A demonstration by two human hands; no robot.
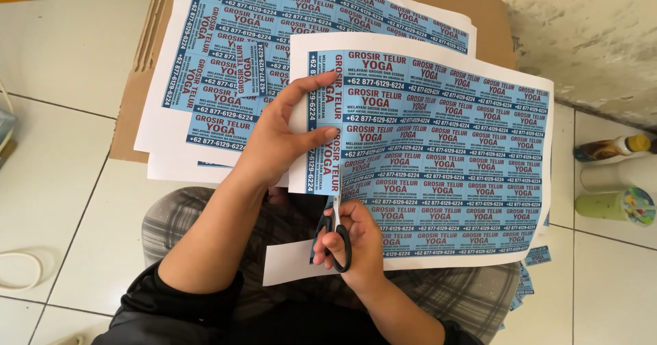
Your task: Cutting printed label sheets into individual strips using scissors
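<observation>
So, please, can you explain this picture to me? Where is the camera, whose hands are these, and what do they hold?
There is no machine here. The camera sits on a person's head and looks down at their own two hands and lap. The left hand pinches the edge of a printed sheet of blue labels. The right hand has its grip on black-handled scissors, their blades at the sheet's lower edge. More label sheets lie on cardboard on the tiled floor. Bottles lie at right.

Bare tiled floor [61, 160] lies open at the left. To the right, three bottles [616, 174] lying by the wall [588, 37] block the way. Ahead, stacked printed sheets [226, 78] cover the cardboard [133, 98].
</observation>
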